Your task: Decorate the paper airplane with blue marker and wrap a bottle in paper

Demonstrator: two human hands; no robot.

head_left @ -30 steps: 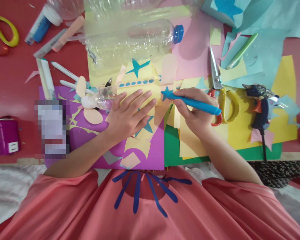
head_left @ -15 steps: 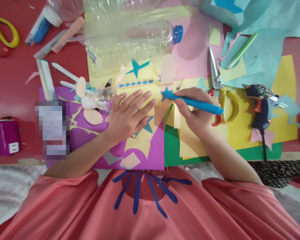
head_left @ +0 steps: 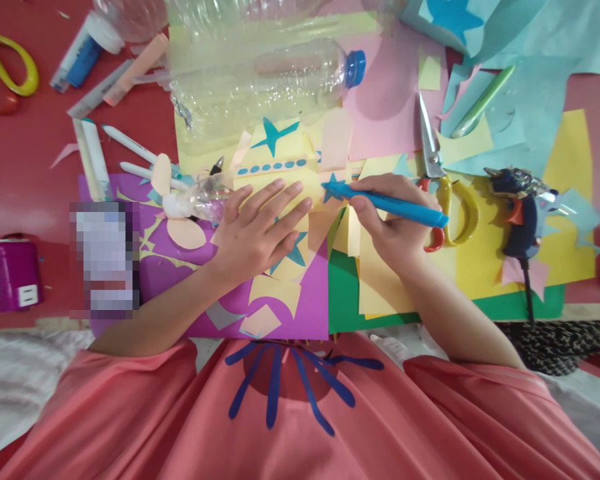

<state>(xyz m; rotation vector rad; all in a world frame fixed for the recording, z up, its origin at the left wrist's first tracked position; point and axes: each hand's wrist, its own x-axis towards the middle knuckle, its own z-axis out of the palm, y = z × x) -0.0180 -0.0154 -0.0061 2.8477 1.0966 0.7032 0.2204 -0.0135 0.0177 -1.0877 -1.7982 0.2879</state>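
My right hand grips a blue marker, its tip on a blue star on pale paper. My left hand lies flat with fingers spread over a pale yellow paper piece, which bears a row of blue dots. Part of another blue star shows beneath that hand's thumb side. Just beyond the fingers is a four-pointed blue star. By the left wrist lies a small clear bottle piece with peach paper ovals attached or beside it; I cannot tell which.
A clear plastic bottle with a blue cap lies across the back. Scissors and a glue gun rest on the right. A phone, blurred out, and several pens are on the left. Paper scraps litter the purple sheet.
The blue-starred paper at the top right has shifted slightly, showing more of its star. Both hands stay almost in place, with the marker tip still at the small star.
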